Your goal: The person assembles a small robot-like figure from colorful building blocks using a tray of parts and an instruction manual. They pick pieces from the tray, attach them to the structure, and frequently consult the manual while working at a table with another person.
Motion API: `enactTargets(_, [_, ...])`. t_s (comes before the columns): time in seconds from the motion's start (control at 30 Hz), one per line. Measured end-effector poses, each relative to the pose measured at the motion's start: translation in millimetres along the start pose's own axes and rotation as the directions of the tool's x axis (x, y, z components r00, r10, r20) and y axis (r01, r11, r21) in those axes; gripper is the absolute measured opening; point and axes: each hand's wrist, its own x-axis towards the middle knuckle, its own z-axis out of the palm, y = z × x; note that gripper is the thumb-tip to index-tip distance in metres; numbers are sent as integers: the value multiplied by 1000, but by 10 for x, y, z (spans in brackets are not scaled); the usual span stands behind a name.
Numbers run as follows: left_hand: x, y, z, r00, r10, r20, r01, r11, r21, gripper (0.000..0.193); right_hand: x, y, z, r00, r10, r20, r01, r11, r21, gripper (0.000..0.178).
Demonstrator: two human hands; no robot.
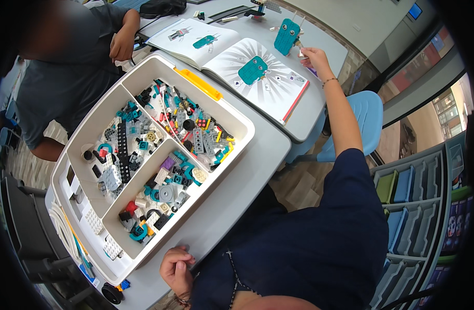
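You seem to be at the step of checking a finished build against its drawing, and the next move calls for a steady pinch while you compare the two. Your right hand (317, 59) has its fingers closed on the lower side of the teal model (287, 37), which sits just beyond those fingertips, raised beside the open booklet (278, 98) on that hand's left. The model is a rounded, studded slab, tilted, with two round eyes and thin rods on top. Your left hand (177, 269) lies half-curled near the parts tray (245, 124); its palm is hidden, so whether it holds anything small can't be told.
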Motion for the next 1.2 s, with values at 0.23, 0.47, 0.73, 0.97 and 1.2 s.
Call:
enactTargets(0.23, [5,-15,-36,1000,10,17,-10,999,-37,20,-73,-119,51,997,75,-26,-72,992,102,28])
enactTargets(0.47, [8,-6,-5,1000,-2,9,2,1000,-23,20,-54,-83,39,975,-185,-123,144,947,-286,28])
enactTargets(0.73, [1,34,-20,999,-4,33,4,1000,-17,21,-72,-73,51,997,54,-51,-58,994,-88,28])
enactTargets(0.97, [18,52,-42,998,16,68,-15,1000,-11,24,-18,-192,32,936,317,155,-352,868,350,21])
enactTargets(1.2, [26,61,-91,993,20,120,-16,999,-35,24,-47,-189,93,971,237,-1,-235,964,125,30])
